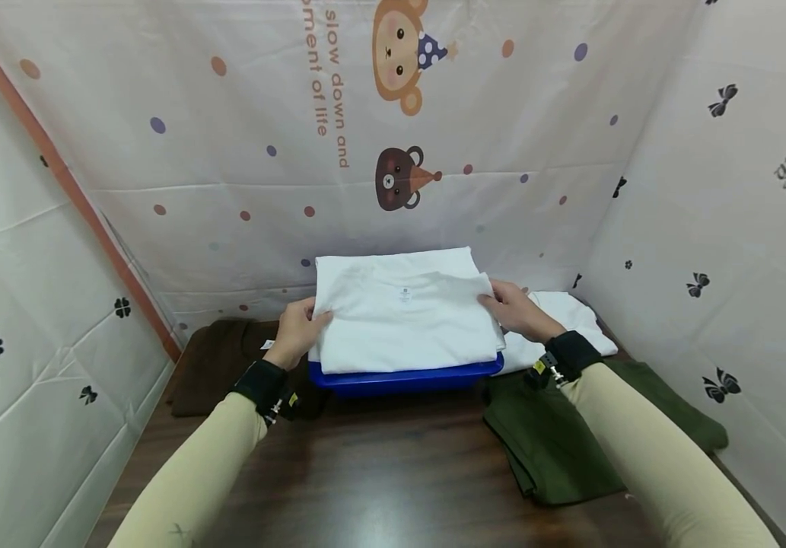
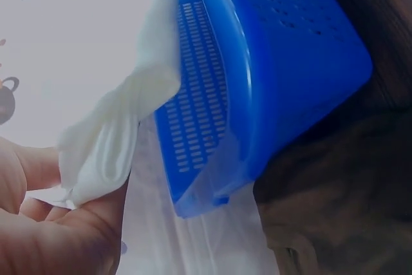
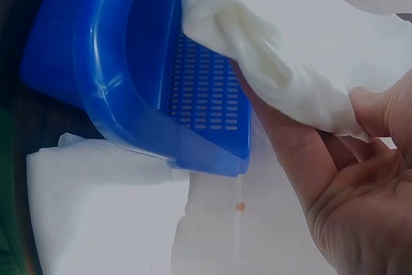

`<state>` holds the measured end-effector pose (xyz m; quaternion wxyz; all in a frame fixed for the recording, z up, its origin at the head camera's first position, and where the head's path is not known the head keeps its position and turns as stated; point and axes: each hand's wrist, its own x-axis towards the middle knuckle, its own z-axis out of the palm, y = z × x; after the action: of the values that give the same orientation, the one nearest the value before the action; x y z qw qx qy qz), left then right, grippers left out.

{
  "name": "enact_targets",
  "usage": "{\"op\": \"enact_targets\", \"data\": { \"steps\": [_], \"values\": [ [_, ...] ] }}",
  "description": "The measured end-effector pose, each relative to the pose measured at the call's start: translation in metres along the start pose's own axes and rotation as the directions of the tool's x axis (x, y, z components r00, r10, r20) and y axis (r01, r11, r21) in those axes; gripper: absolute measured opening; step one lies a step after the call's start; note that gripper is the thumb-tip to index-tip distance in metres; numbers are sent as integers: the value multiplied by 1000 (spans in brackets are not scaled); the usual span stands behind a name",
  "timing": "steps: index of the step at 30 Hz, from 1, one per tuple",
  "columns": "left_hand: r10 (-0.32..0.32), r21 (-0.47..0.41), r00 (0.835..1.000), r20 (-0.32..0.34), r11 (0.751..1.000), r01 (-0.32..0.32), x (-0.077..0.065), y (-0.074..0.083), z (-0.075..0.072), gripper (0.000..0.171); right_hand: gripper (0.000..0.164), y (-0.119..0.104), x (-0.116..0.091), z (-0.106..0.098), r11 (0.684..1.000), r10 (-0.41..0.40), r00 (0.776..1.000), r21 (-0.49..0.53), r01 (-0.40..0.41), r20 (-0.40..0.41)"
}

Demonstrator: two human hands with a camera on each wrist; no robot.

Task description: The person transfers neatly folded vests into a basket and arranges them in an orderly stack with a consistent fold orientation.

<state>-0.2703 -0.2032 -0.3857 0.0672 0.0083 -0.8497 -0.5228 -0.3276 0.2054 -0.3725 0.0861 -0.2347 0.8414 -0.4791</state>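
Observation:
A folded white T-shirt (image 1: 406, 312) with a small neck print is held above a blue plastic basket (image 1: 406, 380). My left hand (image 1: 299, 332) pinches its left edge; in the left wrist view the thumb lies on top of the cloth (image 2: 106, 152) and fingers beneath. On the other side my right hand (image 1: 519, 310) grips the right edge, thumb above and fingers under the fabric, as the right wrist view shows. Both wrist views reveal the perforated basket wall (image 3: 203, 88) below the shirt. The shirt hides most of the basket's inside in the head view.
Dark brown folded clothing (image 1: 217, 365) lies left of the basket. To the right are another white garment (image 1: 571, 316) and a dark green folded garment (image 1: 557, 441). Printed cloth walls (image 1: 228, 152) enclose the wooden table (image 1: 365, 472) at the back and sides.

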Motion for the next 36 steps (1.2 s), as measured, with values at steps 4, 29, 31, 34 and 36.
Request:
{"op": "enact_targets", "data": {
  "steps": [4, 29, 31, 34, 36],
  "values": [
    [-10, 6, 1000, 12, 1000, 10, 3, -3, 2, 36, 42, -1, 2, 1, 999, -7, 1000, -33, 7, -21],
    [-41, 152, 999, -12, 988, 42, 19, -3, 12, 32, 54, 9, 13, 8, 992, 45, 996, -112, -54, -82],
    [-39, 158, 999, -17, 987, 41, 19, -3, 12, 32, 57, 9, 14, 9, 992, 58, 995, -110, -66, -81],
    [-40, 175, 999, -17, 984, 42, 21, -3, 13, 31, 62, 8, 15, 11, 992, 80, 994, -89, -87, -72],
    [-41, 185, 999, -13, 982, 43, 22, -3, 14, 31, 65, 8, 15, 13, 992, 91, 993, -81, -97, -72]
  ]
}}
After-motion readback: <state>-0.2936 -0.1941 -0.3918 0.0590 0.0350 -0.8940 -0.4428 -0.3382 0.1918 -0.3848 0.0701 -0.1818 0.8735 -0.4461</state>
